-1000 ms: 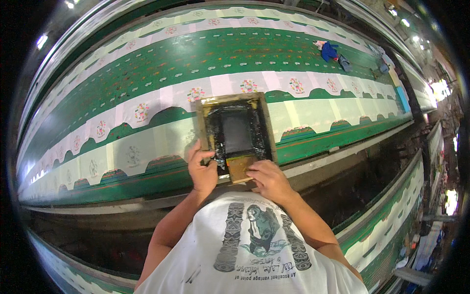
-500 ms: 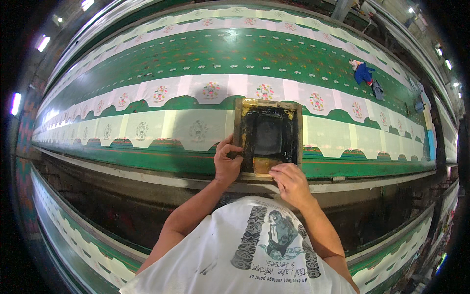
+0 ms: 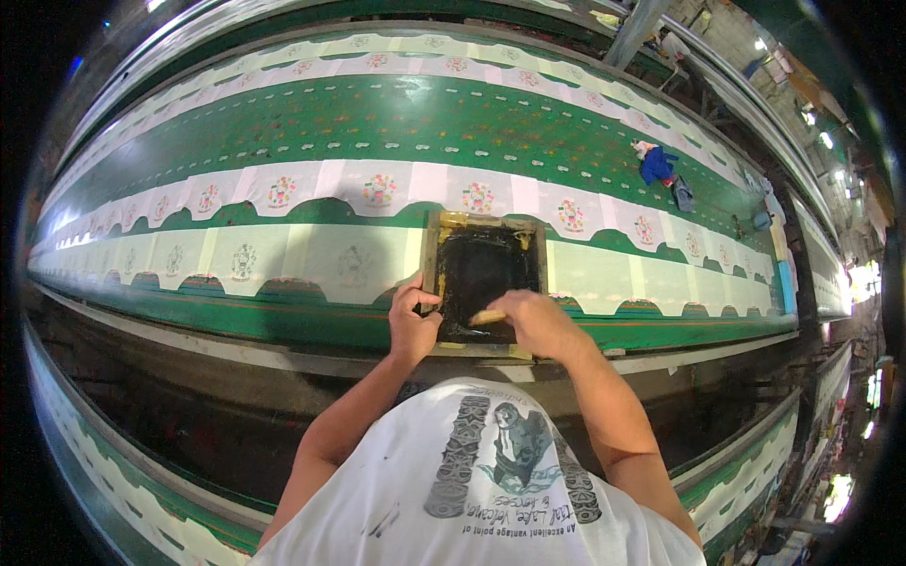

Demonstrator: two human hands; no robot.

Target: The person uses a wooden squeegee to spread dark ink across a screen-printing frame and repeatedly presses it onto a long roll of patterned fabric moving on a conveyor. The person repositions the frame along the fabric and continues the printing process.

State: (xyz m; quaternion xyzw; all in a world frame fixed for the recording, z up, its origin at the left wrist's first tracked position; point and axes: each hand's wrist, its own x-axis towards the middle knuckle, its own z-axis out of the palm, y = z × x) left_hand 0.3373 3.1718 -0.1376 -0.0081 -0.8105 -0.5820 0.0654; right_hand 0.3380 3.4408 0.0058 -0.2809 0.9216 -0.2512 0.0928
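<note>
My left hand [image 3: 415, 319] is closed on the left rail of a wooden screen-printing frame [image 3: 540, 262], which has dark, ink-smeared mesh and yellowish tape. My right hand [image 3: 531, 321] grips a wooden squeegee [image 3: 489, 315] over the lower part of the mesh, its blade mostly hidden. The frame lies on a row of pale cut fabric pieces [image 3: 590, 279] along the near edge of a long green table [image 3: 396, 140]. Pieces to the left carry a grey outline print [image 3: 243, 260]; the row behind has colourful round prints [image 3: 379, 191].
A blue cloth [image 3: 658, 166] and a grey item [image 3: 683, 194] lie on the table at right. A light blue object [image 3: 785, 288] sits at its right end. A metal post [image 3: 632, 36] stands behind, near another person [image 3: 672, 45]. Similar tables run behind me and beyond.
The squeegee has moved up from the frame's lower edge onto the mesh, tilting in my right hand. My left hand stays on the frame's left side. The view has shifted.
</note>
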